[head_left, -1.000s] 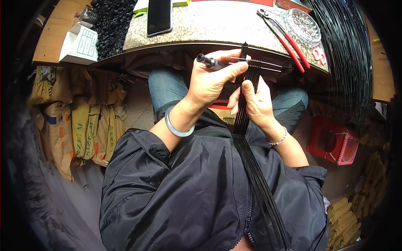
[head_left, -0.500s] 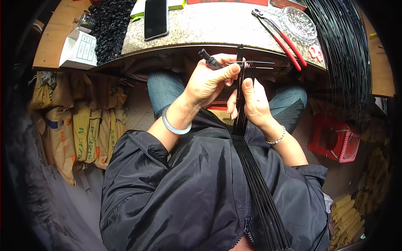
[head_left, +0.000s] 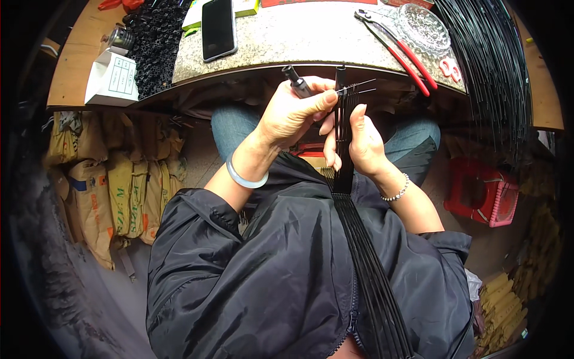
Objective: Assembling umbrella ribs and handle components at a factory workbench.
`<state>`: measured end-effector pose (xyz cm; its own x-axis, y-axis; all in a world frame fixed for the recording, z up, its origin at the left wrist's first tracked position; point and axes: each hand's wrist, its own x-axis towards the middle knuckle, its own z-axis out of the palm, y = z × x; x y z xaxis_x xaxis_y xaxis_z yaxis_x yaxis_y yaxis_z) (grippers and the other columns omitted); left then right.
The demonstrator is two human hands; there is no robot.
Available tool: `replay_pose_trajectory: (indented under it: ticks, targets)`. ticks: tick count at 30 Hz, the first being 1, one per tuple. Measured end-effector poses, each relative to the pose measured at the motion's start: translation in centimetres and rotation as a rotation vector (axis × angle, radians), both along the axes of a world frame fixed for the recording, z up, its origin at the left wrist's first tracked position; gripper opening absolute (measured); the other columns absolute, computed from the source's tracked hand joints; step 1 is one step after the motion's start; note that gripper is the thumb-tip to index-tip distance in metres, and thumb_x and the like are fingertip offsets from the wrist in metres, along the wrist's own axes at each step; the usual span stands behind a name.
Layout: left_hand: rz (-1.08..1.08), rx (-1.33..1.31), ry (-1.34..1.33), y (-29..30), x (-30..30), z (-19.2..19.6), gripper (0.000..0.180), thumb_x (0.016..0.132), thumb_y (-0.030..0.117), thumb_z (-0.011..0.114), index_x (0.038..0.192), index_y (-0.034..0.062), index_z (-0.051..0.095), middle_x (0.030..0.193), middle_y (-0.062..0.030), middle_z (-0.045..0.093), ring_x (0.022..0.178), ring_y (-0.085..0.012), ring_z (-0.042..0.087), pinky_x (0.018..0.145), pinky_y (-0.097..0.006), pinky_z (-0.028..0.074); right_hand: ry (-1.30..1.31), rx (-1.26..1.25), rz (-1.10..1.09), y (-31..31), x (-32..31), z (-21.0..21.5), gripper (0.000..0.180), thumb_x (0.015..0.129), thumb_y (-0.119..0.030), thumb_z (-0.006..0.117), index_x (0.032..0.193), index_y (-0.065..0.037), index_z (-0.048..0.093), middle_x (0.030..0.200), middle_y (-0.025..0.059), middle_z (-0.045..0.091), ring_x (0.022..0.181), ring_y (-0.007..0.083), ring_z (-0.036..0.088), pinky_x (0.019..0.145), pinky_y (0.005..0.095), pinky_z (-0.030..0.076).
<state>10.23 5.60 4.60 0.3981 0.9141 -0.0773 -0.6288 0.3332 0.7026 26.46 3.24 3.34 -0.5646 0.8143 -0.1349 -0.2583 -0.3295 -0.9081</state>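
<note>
A long bundle of thin black ribs [head_left: 368, 257], resembling a folded umbrella frame, runs from above my knees down over my dark jacket. My left hand [head_left: 293, 116] pinches near its upper end with thumb and forefinger. A short black cylinder [head_left: 296, 82] also sits in that hand, sticking out at the upper left. Two thin metal rods [head_left: 366, 90] stick out rightward from the pinch. Lower down, my right hand [head_left: 363, 146] wraps the bundle, thumb up on its right side and fingertips showing on its left. The left hand's lower fingers are partly hidden.
On the table ahead lie a phone [head_left: 219, 30], red-handled pliers [head_left: 400, 57], a glass dish [head_left: 423, 29], a white box [head_left: 112, 78] and small black parts [head_left: 156, 51]. Black rods [head_left: 487, 78] hang over its right edge. Sacks [head_left: 89, 197] and a red plastic stool [head_left: 478, 191] stand below.
The thin metal rods have turned from nearly level to slanting up to the right. Both hands keep their hold, and my left hand has shifted slightly left.
</note>
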Motion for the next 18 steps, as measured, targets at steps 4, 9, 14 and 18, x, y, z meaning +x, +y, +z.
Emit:
replay_pose_trajectory:
  ticks: [4, 9, 14, 18]
  targets:
    - [-0.111, 0.067, 0.056, 0.5, -0.4, 0.3, 0.015, 0.084, 0.007, 0.062, 0.093, -0.004, 0.06, 0.073, -0.0063, 0.059, 0.052, -0.0102, 0.052, 0.048, -0.022, 0.042, 0.109, -0.112, 0.079, 0.2, 0.0, -0.6, 0.074, 0.088, -0.064, 0.023, 0.088, 0.002, 0.056, 0.056, 0.0132, 0.06, 0.037, 0.0123, 0.049, 0.037, 0.0218, 0.04]
    - [-0.056, 0.124, 0.27, 0.9, -1.4, 0.0, 0.017, 0.082, 0.011, 0.066, 0.093, -0.0017, 0.064, 0.073, -0.0019, 0.059, 0.062, -0.006, 0.051, 0.054, -0.018, 0.04, 0.07, -0.132, 0.144, 0.3, -0.1, -0.3, 0.071, 0.089, -0.061, 0.021, 0.074, -0.001, 0.055, 0.048, 0.0099, 0.05, 0.035, 0.0153, 0.044, 0.038, 0.0235, 0.039]
    - [0.215, 0.097, 0.262, 1.9, -2.6, 0.5, 0.04, 0.088, 0.024, 0.059, 0.115, -0.0039, 0.052, 0.081, -0.0006, 0.056, 0.062, -0.0055, 0.046, 0.057, -0.018, 0.04, -0.007, -0.16, 0.011, 0.3, -0.7, -0.3, 0.064, 0.091, -0.059, 0.022, 0.064, -0.006, 0.044, 0.043, 0.0039, 0.039, 0.035, 0.013, 0.035, 0.038, 0.0254, 0.034]
    - [0.184, 0.135, 0.136, 2.7, -1.7, 3.2, 0.034, 0.096, 0.029, 0.041, 0.117, 0.0024, 0.046, 0.119, -0.019, 0.053, 0.112, -0.0271, 0.052, 0.092, -0.036, 0.044, -0.045, -0.094, 0.012, 0.0, -1.0, 0.0, 0.064, 0.092, -0.058, 0.021, 0.064, -0.005, 0.045, 0.044, 0.0047, 0.041, 0.035, 0.0131, 0.037, 0.039, 0.025, 0.035]
